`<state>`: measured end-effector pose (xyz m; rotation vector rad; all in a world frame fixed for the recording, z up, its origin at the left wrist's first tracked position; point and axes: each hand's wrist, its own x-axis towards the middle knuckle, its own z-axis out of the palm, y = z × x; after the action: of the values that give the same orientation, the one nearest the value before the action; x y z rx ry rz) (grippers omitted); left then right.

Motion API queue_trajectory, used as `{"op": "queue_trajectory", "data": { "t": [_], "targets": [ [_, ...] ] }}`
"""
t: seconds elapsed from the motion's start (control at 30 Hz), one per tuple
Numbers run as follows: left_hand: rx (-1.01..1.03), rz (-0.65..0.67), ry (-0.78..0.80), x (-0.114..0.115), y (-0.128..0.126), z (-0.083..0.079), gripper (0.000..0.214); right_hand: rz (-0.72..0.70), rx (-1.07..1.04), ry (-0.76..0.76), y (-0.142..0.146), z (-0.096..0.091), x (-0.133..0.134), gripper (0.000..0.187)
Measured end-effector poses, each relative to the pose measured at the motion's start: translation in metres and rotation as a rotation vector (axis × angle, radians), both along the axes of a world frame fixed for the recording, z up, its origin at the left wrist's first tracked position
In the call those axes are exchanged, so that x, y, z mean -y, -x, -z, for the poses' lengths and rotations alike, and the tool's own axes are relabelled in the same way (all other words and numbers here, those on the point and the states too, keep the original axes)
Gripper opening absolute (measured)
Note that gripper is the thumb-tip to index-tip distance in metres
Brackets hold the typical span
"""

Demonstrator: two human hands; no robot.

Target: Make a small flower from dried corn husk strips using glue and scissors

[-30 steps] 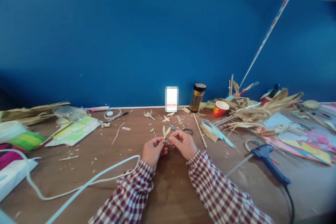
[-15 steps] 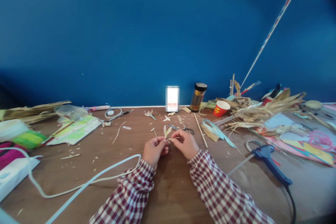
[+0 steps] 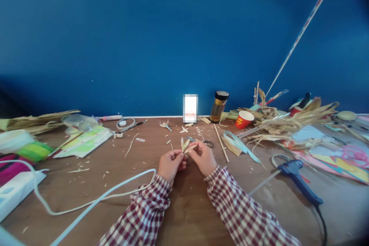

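1. The left hand (image 3: pixel 170 165) pinched the flower (image 3: pixel 184 145) at its base, thumb against fingers; the low grip likely left its pale petals free.
2. The right hand (image 3: pixel 205 158), thumb and forefinger together, pinched a pale strip (image 3: pixel 190 148) angled towards the flower. Whether the two were joined, I could not tell.
3. The flower was over the desk (image 3: pixel 184 221), between the hands, seemingly so both could reach it.
4. The scissors (image 3: pixel 208 144) lay just beyond the right hand, partly hidden; the stick (image 3: pixel 221 143) lay to its right.
5. Between the forearms there seemed room to move. The cable (image 3: pixel 100 201) curved close by the left cuff (image 3: pixel 163 183); the glue gun's (image 3: pixel 301 184) rod (image 3: pixel 265 183) pointed towards the right sleeve (image 3: pixel 239 209); the wall (image 3: pixel 138 57) bounded the desk's far edge.
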<state>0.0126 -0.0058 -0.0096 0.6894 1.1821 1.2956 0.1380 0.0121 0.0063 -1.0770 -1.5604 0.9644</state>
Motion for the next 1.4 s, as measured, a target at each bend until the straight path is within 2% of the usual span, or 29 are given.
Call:
{"op": "queue_trajectory", "data": {
  "t": [0.13, 0.83, 1.4],
  "targets": [
    [-0.005, 0.017, -0.008, -0.0002, 0.0004, 0.0012, 0.024, 0.049, -0.073, 0.021, 0.0021, -0.0012, -0.0002, 0.013],
    [-0.047, 0.053, -0.025, 0.0014, -0.0001, -0.0002, 0.029, 0.167, 0.045, -0.058, 0.0056, -0.0062, 0.0010, 0.017],
    [-0.041, 0.066, -0.043, 0.0030, 0.0004, -0.0017, 0.028, 0.148, 0.035, -0.056, 0.0066, -0.0043, 0.0007, 0.017]
  ]
}}
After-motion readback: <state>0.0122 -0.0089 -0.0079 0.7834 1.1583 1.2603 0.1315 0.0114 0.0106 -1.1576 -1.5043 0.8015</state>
